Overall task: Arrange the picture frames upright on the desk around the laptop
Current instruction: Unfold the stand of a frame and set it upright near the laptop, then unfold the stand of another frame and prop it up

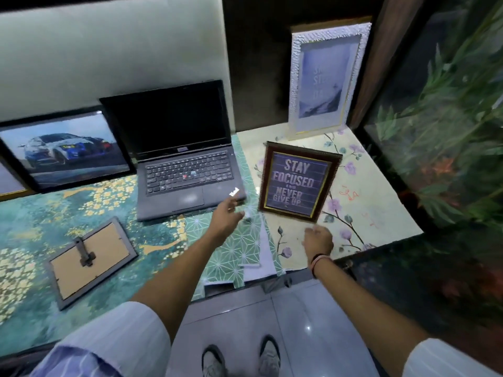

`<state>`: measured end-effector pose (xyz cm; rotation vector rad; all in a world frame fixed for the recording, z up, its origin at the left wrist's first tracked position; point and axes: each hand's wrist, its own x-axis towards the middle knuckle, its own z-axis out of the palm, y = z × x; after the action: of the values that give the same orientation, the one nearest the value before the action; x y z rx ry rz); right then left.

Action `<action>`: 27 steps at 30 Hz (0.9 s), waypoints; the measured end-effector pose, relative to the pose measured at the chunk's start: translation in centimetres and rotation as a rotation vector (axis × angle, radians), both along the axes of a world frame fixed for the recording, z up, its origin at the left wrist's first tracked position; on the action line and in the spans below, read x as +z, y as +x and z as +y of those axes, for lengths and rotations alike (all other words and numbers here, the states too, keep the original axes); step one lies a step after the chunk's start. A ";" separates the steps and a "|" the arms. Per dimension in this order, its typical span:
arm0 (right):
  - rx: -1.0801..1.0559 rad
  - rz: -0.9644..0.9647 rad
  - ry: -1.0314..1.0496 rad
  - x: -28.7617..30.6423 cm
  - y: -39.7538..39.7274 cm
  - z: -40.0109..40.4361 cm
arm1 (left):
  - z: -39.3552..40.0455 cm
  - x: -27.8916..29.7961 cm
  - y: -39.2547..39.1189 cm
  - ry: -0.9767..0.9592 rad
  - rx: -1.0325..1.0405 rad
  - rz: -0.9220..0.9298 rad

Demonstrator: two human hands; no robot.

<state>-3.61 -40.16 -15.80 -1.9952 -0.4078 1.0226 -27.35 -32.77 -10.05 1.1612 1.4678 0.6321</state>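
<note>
Both hands were empty: the left hand (227,216) reached, fingers loosely apart, toward the laptop (179,161) corner, and the right hand (318,239) hovered open just below the quote frame (298,183), not touching it. That frame stood upright right of the laptop; the white frame (325,77) leaned against the dark wall behind; the car frame (65,151) stood at left. One grey frame (91,261) lay face down, so I judged one left. The desk (32,229) wore patterned coverings; foliage crowded the right; the floor was tiled.
</note>
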 end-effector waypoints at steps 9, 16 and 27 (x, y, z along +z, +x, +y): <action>0.662 0.238 -0.002 4.2 -22.2 2.3 | -7.0 -0.2 -18.8 -0.050 0.370 0.183; 0.993 0.002 -0.048 0.3 -38.1 3.6 | -13.3 -2.4 -34.3 -0.181 0.725 0.554; 0.875 -0.009 -0.201 0.7 -44.2 5.0 | -13.2 -2.7 -39.5 -0.213 0.773 0.228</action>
<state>-47.80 -35.16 -15.06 -2.0093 -1.2967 1.6195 -66.81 -46.01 -12.79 0.4804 2.1390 0.8471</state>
